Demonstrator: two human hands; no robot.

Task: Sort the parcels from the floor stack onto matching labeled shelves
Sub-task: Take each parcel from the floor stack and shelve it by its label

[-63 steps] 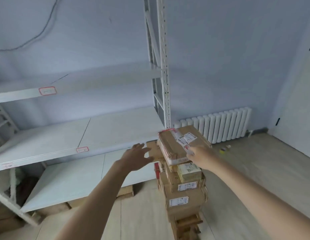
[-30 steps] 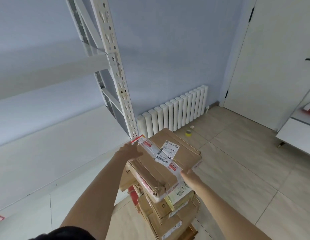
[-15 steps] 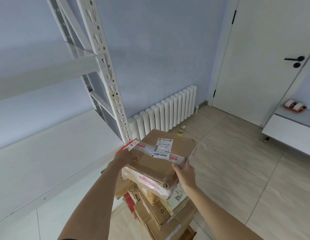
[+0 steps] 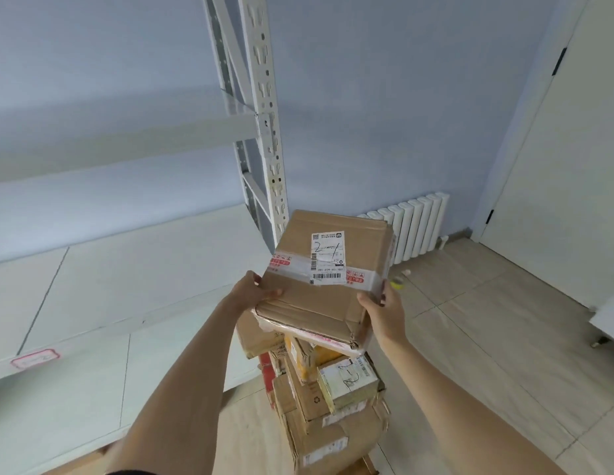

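Off to the left of the hands a white shelf (image 4: 134, 269) runs along the wall, with a red-bordered label (image 4: 34, 359) on its front edge; its writing is too small to read. The left hand (image 4: 254, 292) grips the near left corner of a cardboard parcel (image 4: 329, 286), thumb on top and fingers curled under. The parcel is held between both hands, tilted up, clear above the floor stack (image 4: 326, 406) just below them, its white shipping label (image 4: 327, 258) with handwritten marks facing up. The right hand (image 4: 384, 315) clasps the near right edge, fingers wrapped round the side. The box looks stiff but worn, with crumpled corners and glossy tape, probably light; gripping bare cardboard at opposite edges seems safest.
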